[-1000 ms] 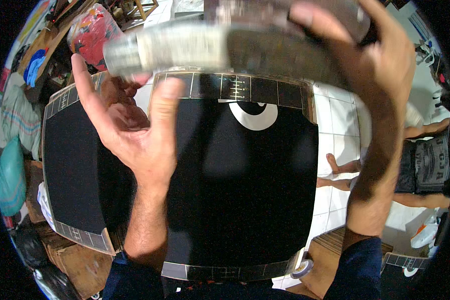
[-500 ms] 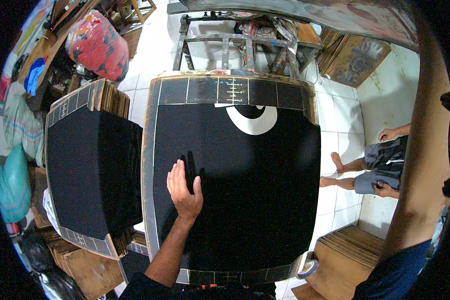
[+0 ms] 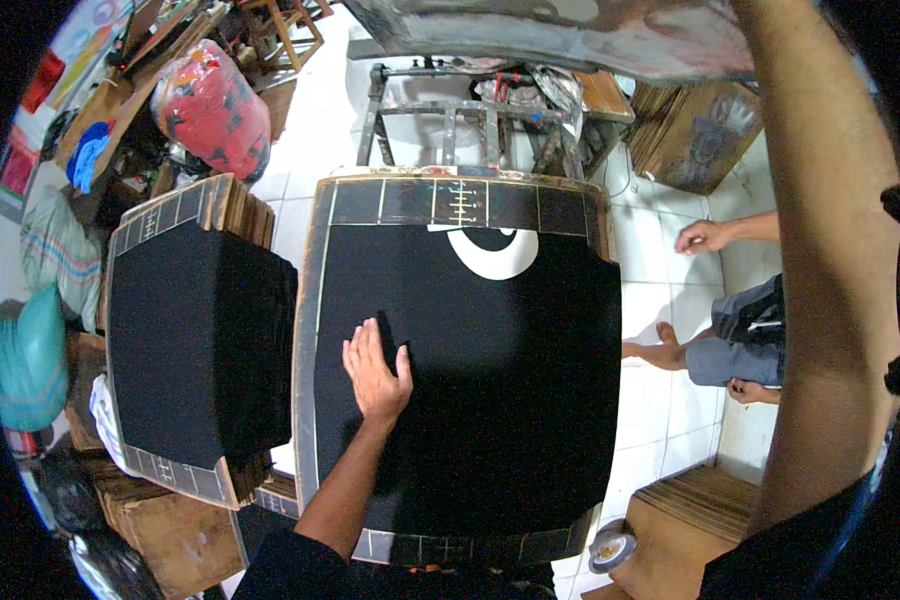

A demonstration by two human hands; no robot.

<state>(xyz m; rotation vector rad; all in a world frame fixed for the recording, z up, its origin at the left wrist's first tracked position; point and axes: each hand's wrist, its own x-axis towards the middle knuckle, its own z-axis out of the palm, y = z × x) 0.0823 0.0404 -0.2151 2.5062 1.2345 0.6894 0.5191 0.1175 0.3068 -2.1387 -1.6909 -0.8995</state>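
My left hand (image 3: pixel 376 377) is flat with fingers stretched, over the left part of a black cloth (image 3: pixel 470 400) laid on a board with pale grid lines (image 3: pixel 406 200). Whether the palm presses on the cloth or hovers cannot be told. At the cloth's top edge shows a white curved print (image 3: pixel 494 262). My right forearm (image 3: pixel 820 300) rises large along the right side toward a paint-smeared panel (image 3: pixel 560 40) raised above the board's far end. The right hand itself lies outside the picture.
Left of the board stands a stack of boards with black cloth (image 3: pixel 165 340). A metal frame (image 3: pixel 450 112) is behind. At right, another person's legs (image 3: pixel 710 358) and hand (image 3: pixel 705 237) show beside stacked boards (image 3: pixel 685 530). A roll of tape (image 3: pixel 611 551) sits at the near right corner.
The view has shifted slightly. My right forearm now reaches higher and covers more of the right side. The other person's hand has stretched out toward the board. My left hand stays over the cloth.
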